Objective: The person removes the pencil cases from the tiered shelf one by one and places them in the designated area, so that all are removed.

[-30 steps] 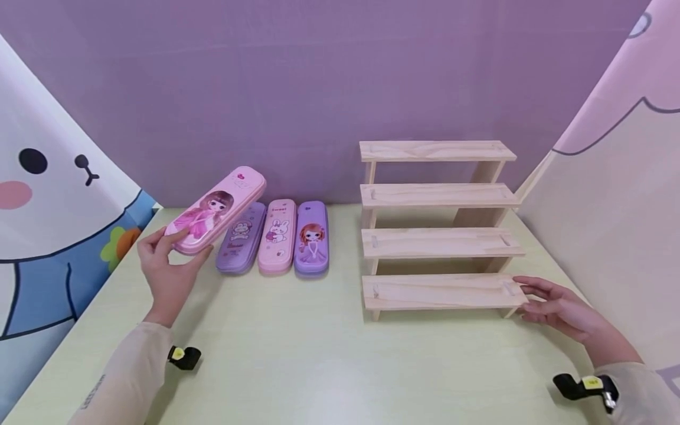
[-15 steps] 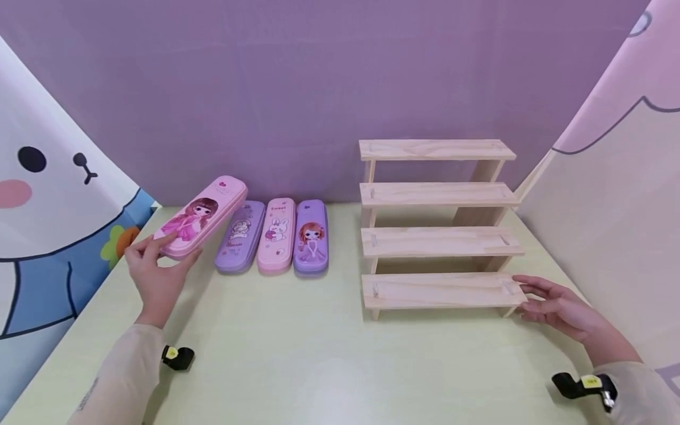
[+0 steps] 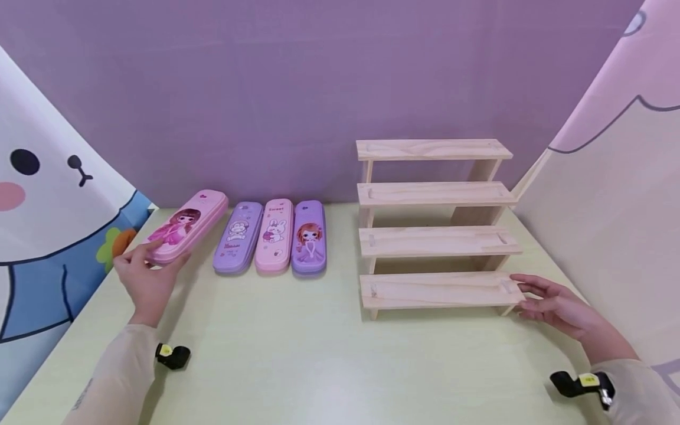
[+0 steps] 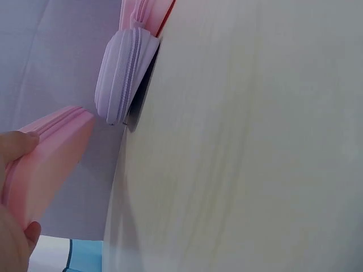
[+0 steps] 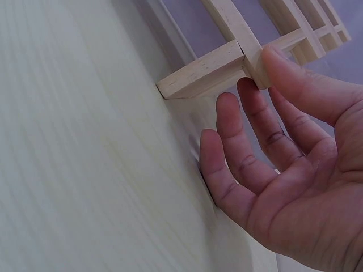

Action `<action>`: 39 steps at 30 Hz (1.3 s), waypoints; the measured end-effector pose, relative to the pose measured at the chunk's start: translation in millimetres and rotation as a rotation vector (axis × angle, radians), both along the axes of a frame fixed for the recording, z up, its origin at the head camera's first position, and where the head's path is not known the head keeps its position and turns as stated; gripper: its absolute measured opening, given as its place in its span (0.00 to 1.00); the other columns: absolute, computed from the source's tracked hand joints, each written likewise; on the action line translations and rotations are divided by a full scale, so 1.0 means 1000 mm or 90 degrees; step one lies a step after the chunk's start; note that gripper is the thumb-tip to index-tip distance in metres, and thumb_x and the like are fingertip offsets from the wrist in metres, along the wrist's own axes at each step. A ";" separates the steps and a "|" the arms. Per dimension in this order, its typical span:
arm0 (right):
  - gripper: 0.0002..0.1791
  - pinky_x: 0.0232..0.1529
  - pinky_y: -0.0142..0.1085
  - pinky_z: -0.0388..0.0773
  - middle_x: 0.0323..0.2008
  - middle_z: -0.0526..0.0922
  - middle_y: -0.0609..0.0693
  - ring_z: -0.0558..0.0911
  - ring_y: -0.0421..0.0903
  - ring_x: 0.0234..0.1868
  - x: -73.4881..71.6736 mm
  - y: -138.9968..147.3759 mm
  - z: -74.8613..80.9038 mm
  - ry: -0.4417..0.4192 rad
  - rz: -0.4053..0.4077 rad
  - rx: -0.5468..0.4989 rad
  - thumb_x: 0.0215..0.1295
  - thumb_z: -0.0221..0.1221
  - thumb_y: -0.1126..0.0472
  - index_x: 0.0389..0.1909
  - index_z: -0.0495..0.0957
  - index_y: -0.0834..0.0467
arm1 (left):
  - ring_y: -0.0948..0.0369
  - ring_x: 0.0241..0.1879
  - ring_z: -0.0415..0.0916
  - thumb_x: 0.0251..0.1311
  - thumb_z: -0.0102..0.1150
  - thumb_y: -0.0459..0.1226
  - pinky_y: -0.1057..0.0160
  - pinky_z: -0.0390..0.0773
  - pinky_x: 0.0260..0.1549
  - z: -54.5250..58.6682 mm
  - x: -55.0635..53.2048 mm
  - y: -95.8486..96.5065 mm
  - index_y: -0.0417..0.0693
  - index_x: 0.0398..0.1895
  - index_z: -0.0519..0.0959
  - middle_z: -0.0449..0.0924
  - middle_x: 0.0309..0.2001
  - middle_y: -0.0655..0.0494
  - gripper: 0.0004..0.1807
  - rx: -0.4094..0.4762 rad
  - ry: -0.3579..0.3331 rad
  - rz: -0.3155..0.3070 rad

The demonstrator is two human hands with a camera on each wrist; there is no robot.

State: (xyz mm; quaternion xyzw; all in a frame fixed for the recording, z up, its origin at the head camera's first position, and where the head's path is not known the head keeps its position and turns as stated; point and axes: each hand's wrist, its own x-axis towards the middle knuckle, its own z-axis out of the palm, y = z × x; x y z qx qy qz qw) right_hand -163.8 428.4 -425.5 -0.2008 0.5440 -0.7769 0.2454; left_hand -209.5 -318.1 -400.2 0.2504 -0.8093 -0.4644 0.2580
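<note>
At the far left my left hand (image 3: pixel 149 286) grips the near end of a pink pencil case (image 3: pixel 187 224) with a girl in a pink dress on its lid. The case is tilted, and the left wrist view shows it raised off the table. Right of it lie three more cases: a purple one with a cartoon animal (image 3: pixel 237 239), a pink one with a rabbit (image 3: pixel 274 236) and a purple one with a girl (image 3: pixel 309 239). My right hand (image 3: pixel 558 307) pinches the right end of the lowest step of a wooden stepped shelf (image 3: pixel 441 290), thumb above and fingers beneath.
The pale table (image 3: pixel 297 348) runs back to a purple cloth (image 3: pixel 297 88). Cartoon-printed cloths hang at the left (image 3: pixel 48 206) and right (image 3: pixel 621 206) sides. Nothing stands on the shelf's steps.
My left hand has carried the pink pencil case left and lower, away from above the purple case beside it. The right hand keeps its hold on the shelf.
</note>
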 end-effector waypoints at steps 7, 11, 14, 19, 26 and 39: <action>0.35 0.51 0.40 0.81 0.57 0.79 0.44 0.82 0.47 0.52 0.000 0.001 -0.001 -0.007 -0.005 0.002 0.70 0.37 0.83 0.64 0.76 0.49 | 0.56 0.68 0.48 0.60 0.66 0.50 0.59 0.64 0.66 -0.001 -0.004 -0.005 0.47 0.67 0.72 0.51 0.68 0.50 0.33 -0.004 -0.048 -0.029; 0.35 0.51 0.40 0.81 0.57 0.79 0.43 0.82 0.47 0.52 -0.001 0.000 -0.001 -0.007 -0.006 0.011 0.70 0.37 0.83 0.64 0.76 0.48 | 0.54 0.70 0.46 0.62 0.65 0.48 0.54 0.65 0.66 0.001 -0.006 -0.005 0.44 0.68 0.69 0.49 0.69 0.48 0.34 -0.001 -0.079 -0.045; 0.35 0.51 0.39 0.81 0.57 0.79 0.43 0.83 0.48 0.52 -0.001 0.000 0.000 0.002 -0.008 0.024 0.70 0.38 0.83 0.64 0.76 0.48 | 0.52 0.70 0.46 0.62 0.65 0.48 0.53 0.65 0.66 0.000 -0.007 -0.006 0.43 0.69 0.69 0.48 0.69 0.47 0.34 -0.006 -0.094 -0.055; 0.35 0.51 0.39 0.81 0.57 0.79 0.43 0.83 0.48 0.52 -0.001 -0.001 0.001 0.006 -0.006 0.026 0.70 0.38 0.82 0.64 0.76 0.48 | 0.47 0.70 0.47 0.62 0.65 0.51 0.47 0.63 0.67 -0.003 -0.006 -0.009 0.41 0.69 0.67 0.47 0.69 0.41 0.38 -0.030 -0.124 -0.081; 0.35 0.51 0.40 0.81 0.57 0.79 0.44 0.83 0.48 0.52 0.000 0.001 -0.001 0.002 -0.007 0.013 0.70 0.38 0.82 0.64 0.76 0.49 | 0.38 0.67 0.48 0.64 0.64 0.46 0.40 0.65 0.64 -0.002 -0.006 -0.011 0.36 0.69 0.62 0.45 0.68 0.32 0.37 -0.056 -0.173 -0.133; 0.34 0.49 0.39 0.82 0.55 0.79 0.43 0.83 0.45 0.50 0.001 0.001 0.002 0.043 -0.031 0.071 0.70 0.41 0.82 0.64 0.76 0.47 | 0.32 0.60 0.54 0.65 0.61 0.46 0.33 0.67 0.59 0.001 -0.002 -0.014 0.32 0.69 0.56 0.48 0.64 0.25 0.39 -0.123 -0.260 -0.194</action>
